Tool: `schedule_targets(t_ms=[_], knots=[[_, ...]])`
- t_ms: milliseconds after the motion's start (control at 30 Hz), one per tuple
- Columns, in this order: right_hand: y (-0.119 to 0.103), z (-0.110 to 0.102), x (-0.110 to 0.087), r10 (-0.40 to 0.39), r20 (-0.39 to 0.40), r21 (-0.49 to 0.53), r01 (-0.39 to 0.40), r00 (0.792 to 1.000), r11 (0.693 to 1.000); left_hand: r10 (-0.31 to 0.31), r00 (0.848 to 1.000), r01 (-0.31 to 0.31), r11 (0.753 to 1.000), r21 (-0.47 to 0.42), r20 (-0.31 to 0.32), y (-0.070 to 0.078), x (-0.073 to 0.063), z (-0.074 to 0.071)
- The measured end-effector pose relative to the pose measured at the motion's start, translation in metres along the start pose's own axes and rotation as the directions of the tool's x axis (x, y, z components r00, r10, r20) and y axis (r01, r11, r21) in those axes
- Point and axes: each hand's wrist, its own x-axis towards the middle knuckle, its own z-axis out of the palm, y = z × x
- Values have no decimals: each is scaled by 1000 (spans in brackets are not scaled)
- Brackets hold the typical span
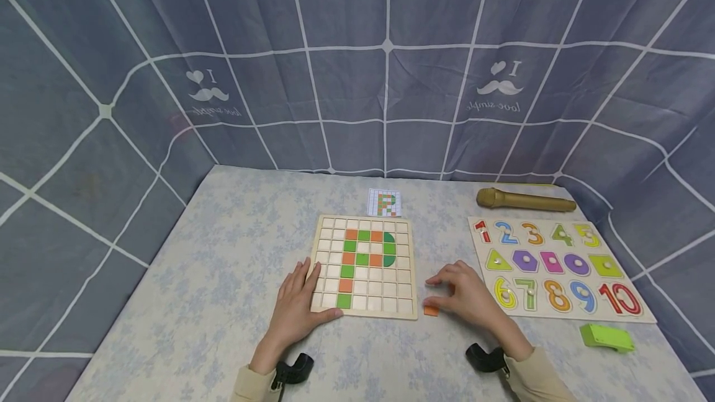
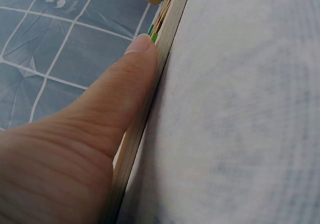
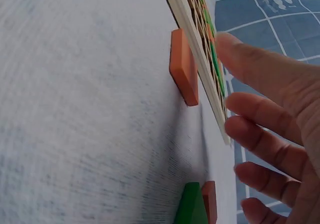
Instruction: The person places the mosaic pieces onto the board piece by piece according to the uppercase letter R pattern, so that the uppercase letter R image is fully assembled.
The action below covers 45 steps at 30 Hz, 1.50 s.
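A wooden grid board (image 1: 384,306) lies mid-table, with orange and green tiles set in some of its squares, forming a P shape. My left hand (image 1: 300,303) rests at the board's left near corner, fingers along the left side; its thumb (image 2: 120,83) lies against the board's edge in the left wrist view. Right of the board, my right hand (image 1: 466,295) hovers with thumb and fingers apart, holding nothing. Below its thumb lies a loose orange tile (image 3: 183,68). A green piece (image 3: 192,206) and another orange piece (image 3: 211,201) lie on the table.
Behind the board lies a small pattern card (image 1: 384,202). At right are a number-and-shape puzzle board (image 1: 539,311), a gold microphone-shaped object (image 1: 525,200) and a bright green block (image 1: 606,337). A grid-patterned curtain (image 1: 357,85) borders the table's back and sides.
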Motion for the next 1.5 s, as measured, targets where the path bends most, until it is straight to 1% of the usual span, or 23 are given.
schedule_targets(t_ms=[133,267,367,533,767,933,1133,1233,1300,1433,1500], knots=[[1,-1,-1,31,45,-17,-30,999,999,9,1000,-9,1000,2,-8,-1,0,1],[2,-1,-3,12,57,-34,-10,998,999,6,1000,-6,1000,1,-9,-1,0,1],[3,-2,-4,-2,76,-30,4,997,1000,-7,1000,7,1000,0,-2,0,0,1],[3,-3,-5,4,124,-13,-3,992,1000,-28,1000,28,1000,1,11,1,0,0],[1,-3,-5,8,138,-12,-6,990,1000,-26,1000,26,1000,6,7,2,0,0],[-4,-3,-6,36,184,-21,-33,982,999,-17,1000,17,1000,1,1,2,0,0],[-11,-3,-6,46,223,21,-52,974,998,-18,1000,18,1000,1,2,2,0,0],[-13,-3,-3,35,222,65,-51,974,997,-16,1000,16,1000,0,3,2,0,0],[-15,-2,1,36,209,115,-61,977,991,-11,1000,11,1000,1,1,2,0,0],[-25,6,15,56,142,222,-87,988,971,-9,1000,9,1000,6,0,2,0,0],[-32,13,23,53,104,260,-79,993,962,-10,1000,10,1000,5,2,2,0,0]])
